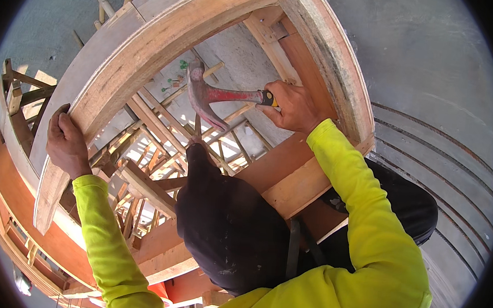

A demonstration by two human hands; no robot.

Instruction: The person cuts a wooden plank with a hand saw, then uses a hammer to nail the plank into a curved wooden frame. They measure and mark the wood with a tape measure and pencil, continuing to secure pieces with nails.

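1. The left hand (66, 143) is at the left of the scene, its fingers curled over the outer edge of a pale timber plank (92, 99). The grip is closed on the plank edge, with the fingertips wrapped out of sight behind the wood.
2. The plank runs from near left up toward far centre and forms the left member of a wooden frame (331, 63). Its lower end tapers below the left hand.
3. The claw hammer (208, 95) lies inside the frame opening, right of the plank. Its steel head points left with the claw curving downward; the red shaft extends right into the yellow-and-black handle end.
4. The right hand (294, 107) is clenched around that handle end, fingers pressed tight about it. The hammer head therefore sits well left of the grip, and the hand rests close against the frame's right member.
5. Below the hammer, a knee in dark trousers (225, 226) is raised between the two yellow-green sleeves (362, 206).
6. Through the opening, a lattice of timber supports (144, 164) is visible far below.
7. At the right, a grey concrete surface (431, 80) carries several parallel steel reinforcing bars (427, 159).
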